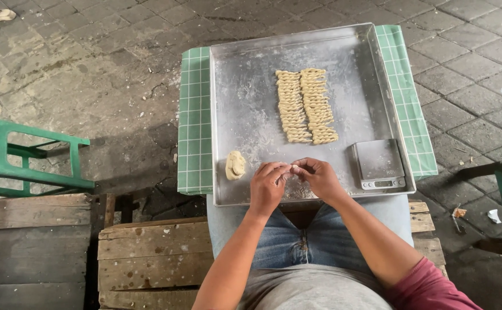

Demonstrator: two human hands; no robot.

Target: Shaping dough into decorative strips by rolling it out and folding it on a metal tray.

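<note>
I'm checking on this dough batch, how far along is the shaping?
Done: two rows of twisted dough pieces lie on the floured metal tray. In hand: the left hand and right hand pinch a small bit of dough between the fingertips. Left: one dough lump near the tray's corner.

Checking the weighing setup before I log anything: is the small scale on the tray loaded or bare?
Bare. The scale in the tray's near right corner has nothing on its platform; the dough lump lies on the tray's left side.
</note>
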